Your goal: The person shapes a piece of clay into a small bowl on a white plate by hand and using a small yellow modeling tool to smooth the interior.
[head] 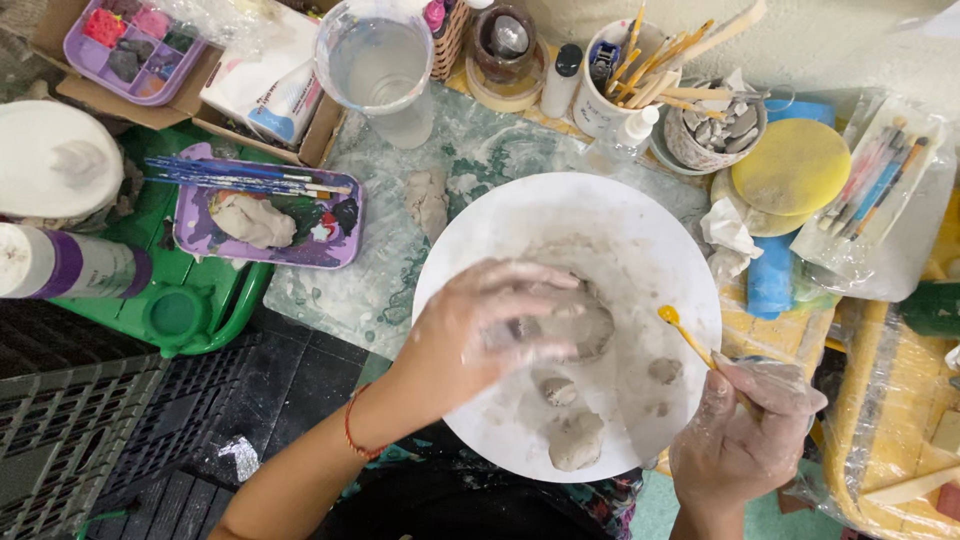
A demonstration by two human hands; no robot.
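Clay lump (590,325), grey, wet-looking, irregular, sits mid-board on a round white board (600,220) smeared with grey slip. Left hand (480,335) lies over the lump's left side, fingers spread and curled onto it, coated in pale clay; a red bracelet (352,432) sits on that wrist. Right hand (740,440), near right of the board, is pinched closed on a yellow tool (685,335), whose rounded tip hangs just right of the lump. Smaller clay bits (577,440) lie on the board's near part.

Surface: board rests on a marbled green-white sheet (480,160). Far side: clear plastic jug (378,65), white cup of wooden tools (610,85), bowl of grey stones (715,135). Right: yellow sponge (790,165), bagged brushes (875,190). Left: purple tray (270,225) with paint, a clay slab and blue brushes, on a green stand (190,310). Near left: dark slatted crates (70,420).
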